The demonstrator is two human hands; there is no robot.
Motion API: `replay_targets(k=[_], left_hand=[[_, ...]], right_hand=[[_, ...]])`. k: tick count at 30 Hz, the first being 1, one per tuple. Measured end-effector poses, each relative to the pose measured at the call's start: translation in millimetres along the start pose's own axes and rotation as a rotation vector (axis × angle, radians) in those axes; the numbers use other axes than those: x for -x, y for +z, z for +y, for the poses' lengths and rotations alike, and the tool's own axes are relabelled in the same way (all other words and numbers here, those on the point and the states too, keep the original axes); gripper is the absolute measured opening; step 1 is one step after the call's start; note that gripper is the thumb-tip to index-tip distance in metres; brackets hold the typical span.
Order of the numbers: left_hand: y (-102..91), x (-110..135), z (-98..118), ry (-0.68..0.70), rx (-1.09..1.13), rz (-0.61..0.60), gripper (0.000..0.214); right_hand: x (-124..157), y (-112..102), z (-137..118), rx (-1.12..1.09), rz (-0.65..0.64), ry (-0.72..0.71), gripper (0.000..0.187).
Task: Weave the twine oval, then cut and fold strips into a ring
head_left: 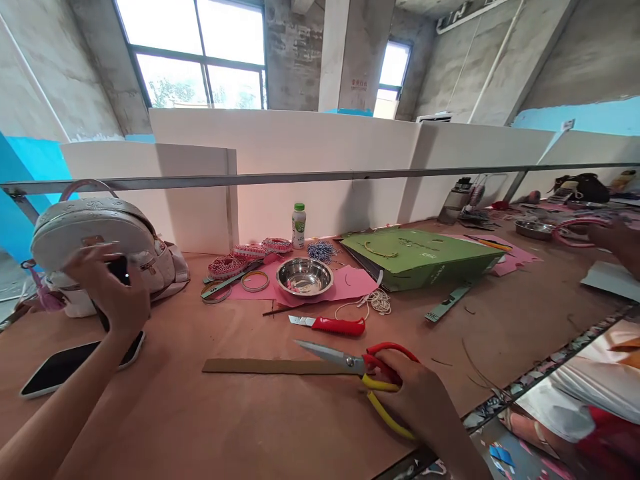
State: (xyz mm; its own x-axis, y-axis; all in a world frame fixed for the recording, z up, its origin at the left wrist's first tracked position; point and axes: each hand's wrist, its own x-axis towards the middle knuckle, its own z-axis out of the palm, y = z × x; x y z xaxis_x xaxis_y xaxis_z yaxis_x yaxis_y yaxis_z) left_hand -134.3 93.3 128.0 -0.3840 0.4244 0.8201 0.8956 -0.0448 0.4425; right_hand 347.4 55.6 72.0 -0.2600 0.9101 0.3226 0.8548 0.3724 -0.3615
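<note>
My left hand, in front of the pale backpack, has its fingers wrapped round a black glossy object; its kind is partly hidden. Below that wrist a smartphone lies screen up, crossed by the forearm. In my right hand are scissors with one red and one yellow handle. Their blades look closed together and point left, over the right part of a brown cardboard strip. A red-handled utility knife lies just beyond the scissors, its blade out.
A steel bowl rests on pink paper, near tape rolls, patterned ribbon, white cord and a bottle. Rightward are a green folder box and a green ruler. Another person's hand shows far right.
</note>
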Motion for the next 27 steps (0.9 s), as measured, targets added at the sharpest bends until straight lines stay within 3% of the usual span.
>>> replay_targets(k=[4, 7, 8, 11, 14, 17, 20, 22, 24, 27], left_hand=[[10.3, 55, 51, 0.325, 0.115, -0.522, 0.019], [12.4, 104, 89, 0.574, 0.116, -0.97, 0.022], [12.2, 116, 99, 0.601, 0.091, -1.037, 0.027], [11.5, 136, 117, 0.549, 0.074, -1.085, 0.016], [11.8, 135, 119, 0.381, 0.136, -1.157, 0.015], [12.3, 127, 113, 0.242, 0.167, -1.252, 0.019], [8.9, 120, 106, 0.208, 0.18, -1.328, 0.012], [0.4, 116, 103, 0.2, 0.173, -1.368, 0.003], [-15.4, 114, 102, 0.168, 0.167, -1.369, 0.008], [-49.8, 117, 105, -0.056, 0.304, -1.323, 0.027]], right_hand=[[-4, -10, 20, 0.082, 0.179, 0.159, 0.025], [-5, -29, 44, 0.201, 0.238, 0.24, 0.031], [-4, -35, 53, 0.236, 0.237, 0.257, 0.032], [5, -50, 77, 0.283, 0.169, 0.225, 0.031], [20, -54, 93, 0.29, 0.192, 0.187, 0.028], [34, -53, 93, 0.246, 0.281, 0.189, 0.029], [42, -52, 81, 0.159, 0.391, 0.225, 0.029], [45, -52, 72, 0.062, 0.444, 0.278, 0.033], [48, -51, 66, -0.083, 0.475, 0.355, 0.038], [57, -45, 59, -0.487, 0.403, 0.427, 0.046]])
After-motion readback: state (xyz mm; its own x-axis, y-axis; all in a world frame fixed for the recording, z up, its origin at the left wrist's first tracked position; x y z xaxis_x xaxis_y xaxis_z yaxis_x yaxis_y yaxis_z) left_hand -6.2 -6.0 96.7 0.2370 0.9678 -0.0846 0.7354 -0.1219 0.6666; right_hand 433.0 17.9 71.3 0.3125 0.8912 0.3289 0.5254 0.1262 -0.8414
